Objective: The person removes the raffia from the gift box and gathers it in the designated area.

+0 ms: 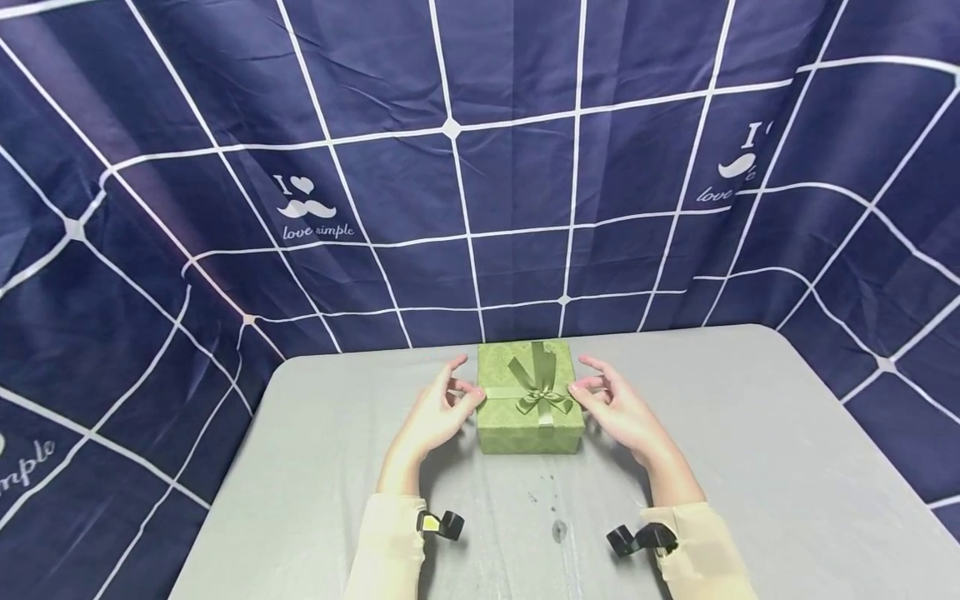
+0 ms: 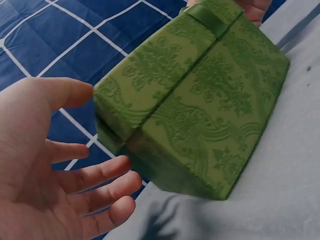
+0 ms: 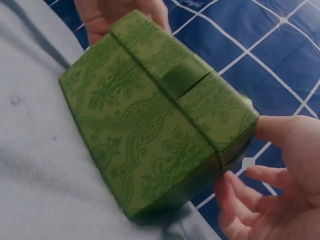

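Note:
A green gift box point(image 1: 528, 438) with an embossed floral pattern sits on the grey table, its lid point(image 1: 498, 362) on. A green ribbon with a bow point(image 1: 543, 398) crosses the lid. My left hand point(image 1: 444, 410) is at the box's left side, its thumb tip at the lid's edge and the other fingers loosely bent. On the opposite side, my right hand point(image 1: 618, 408) has its thumb at the lid's right edge. In the right wrist view, fingertips point(image 3: 228, 179) are right at the lid's lower rim. A narrow seam between lid and base shows in both wrist views.
The grey table point(image 1: 337, 467) extends around the box, with small dark spots point(image 1: 558, 531) in front of it. A dark blue curtain point(image 1: 390, 200) with white lines hangs behind and on both sides. Each sleeve carries a black wrist camera point(image 1: 451, 525).

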A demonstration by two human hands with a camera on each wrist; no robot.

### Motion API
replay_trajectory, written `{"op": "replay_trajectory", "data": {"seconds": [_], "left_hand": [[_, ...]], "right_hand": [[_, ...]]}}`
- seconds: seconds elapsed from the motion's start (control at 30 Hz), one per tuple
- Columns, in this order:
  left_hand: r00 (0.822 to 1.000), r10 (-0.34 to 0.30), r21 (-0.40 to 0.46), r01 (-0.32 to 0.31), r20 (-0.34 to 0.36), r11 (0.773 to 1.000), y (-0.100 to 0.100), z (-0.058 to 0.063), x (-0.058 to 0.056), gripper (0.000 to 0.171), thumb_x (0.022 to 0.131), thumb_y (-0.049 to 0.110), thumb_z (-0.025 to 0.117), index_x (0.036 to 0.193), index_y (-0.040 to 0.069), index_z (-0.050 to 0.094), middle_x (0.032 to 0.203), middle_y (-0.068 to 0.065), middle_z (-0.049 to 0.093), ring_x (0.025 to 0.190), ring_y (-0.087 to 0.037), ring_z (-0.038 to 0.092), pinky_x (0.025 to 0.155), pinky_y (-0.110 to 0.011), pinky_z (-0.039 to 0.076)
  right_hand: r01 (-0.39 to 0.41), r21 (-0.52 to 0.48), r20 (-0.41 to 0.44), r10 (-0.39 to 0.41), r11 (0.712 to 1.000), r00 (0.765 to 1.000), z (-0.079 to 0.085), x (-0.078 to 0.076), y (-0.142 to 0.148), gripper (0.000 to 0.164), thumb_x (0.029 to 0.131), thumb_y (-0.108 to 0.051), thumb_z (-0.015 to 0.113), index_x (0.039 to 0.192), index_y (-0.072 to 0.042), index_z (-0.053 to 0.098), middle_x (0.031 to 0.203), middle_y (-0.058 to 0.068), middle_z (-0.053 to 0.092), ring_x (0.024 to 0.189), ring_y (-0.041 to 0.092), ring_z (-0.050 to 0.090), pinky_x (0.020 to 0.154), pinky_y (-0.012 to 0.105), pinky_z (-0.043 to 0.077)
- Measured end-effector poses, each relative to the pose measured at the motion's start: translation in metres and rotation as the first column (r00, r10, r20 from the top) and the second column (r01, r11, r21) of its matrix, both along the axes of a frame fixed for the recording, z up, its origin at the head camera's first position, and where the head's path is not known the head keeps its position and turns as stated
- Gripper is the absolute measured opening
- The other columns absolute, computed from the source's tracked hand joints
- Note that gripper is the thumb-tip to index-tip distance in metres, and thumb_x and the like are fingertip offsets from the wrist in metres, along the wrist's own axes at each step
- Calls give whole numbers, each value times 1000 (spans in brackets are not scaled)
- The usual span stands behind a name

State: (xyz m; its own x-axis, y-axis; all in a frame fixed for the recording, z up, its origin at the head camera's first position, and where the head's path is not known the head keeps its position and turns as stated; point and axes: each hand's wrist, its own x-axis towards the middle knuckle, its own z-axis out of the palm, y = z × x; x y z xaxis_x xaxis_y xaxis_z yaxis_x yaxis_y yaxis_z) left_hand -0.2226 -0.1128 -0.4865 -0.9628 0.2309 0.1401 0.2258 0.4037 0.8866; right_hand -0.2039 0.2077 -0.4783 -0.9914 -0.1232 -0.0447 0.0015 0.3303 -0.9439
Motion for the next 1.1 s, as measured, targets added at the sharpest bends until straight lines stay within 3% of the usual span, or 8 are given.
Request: {"op": "replay_trajectory", "data": {"seconds": [0.2,0.43,0.53,0.73,0.97,1.1], "left_hand": [[998,-31,59,28,59,998,6,-4,0,74,99,29,80,162,8,48,110,-8,71,77,-18,69,71,-35,58],[986,-93,194,66,137,979,5,-4,1,74,97,21,82,163,12,48,115,-15,65,64,-18,70,65,-33,57],[986,-98,200,69,137,977,3,-3,2,75,96,17,83,162,10,49,115,-16,64,63,-17,70,63,-28,53],[979,-113,230,72,168,971,3,0,3,77,95,15,84,163,10,48,115,-16,63,61,-16,68,64,-37,60],[974,-108,272,51,198,961,4,0,3,79,93,11,84,163,9,47,114,-17,62,60,-17,68,63,-35,61],[977,-97,263,45,190,964,4,1,3,79,93,10,84,163,8,48,113,-16,63,59,-17,68,63,-41,63]], "right_hand": [[-28,10,28,28,1000,999,2,2,0,75,108,-33,72,170,-10,36,146,24,59,104,20,64,96,37,51],[-10,-6,27,10,1000,1000,1,3,-1,71,108,-30,72,167,-7,41,148,25,58,110,20,63,92,31,55],[-4,-23,19,4,1000,1000,0,3,-4,70,107,-28,72,166,-2,42,147,26,57,109,19,62,89,27,55],[18,-44,11,-18,999,1000,-2,4,-6,68,107,-25,72,165,-1,43,145,25,57,105,17,62,85,24,54],[15,-31,0,-15,999,1000,-1,4,-7,68,108,-26,71,165,-2,44,144,24,58,108,18,60,88,25,52],[28,-20,-2,-28,999,1000,-2,3,-9,67,108,-28,72,164,-3,45,144,22,58,110,18,60,93,26,50]]}}
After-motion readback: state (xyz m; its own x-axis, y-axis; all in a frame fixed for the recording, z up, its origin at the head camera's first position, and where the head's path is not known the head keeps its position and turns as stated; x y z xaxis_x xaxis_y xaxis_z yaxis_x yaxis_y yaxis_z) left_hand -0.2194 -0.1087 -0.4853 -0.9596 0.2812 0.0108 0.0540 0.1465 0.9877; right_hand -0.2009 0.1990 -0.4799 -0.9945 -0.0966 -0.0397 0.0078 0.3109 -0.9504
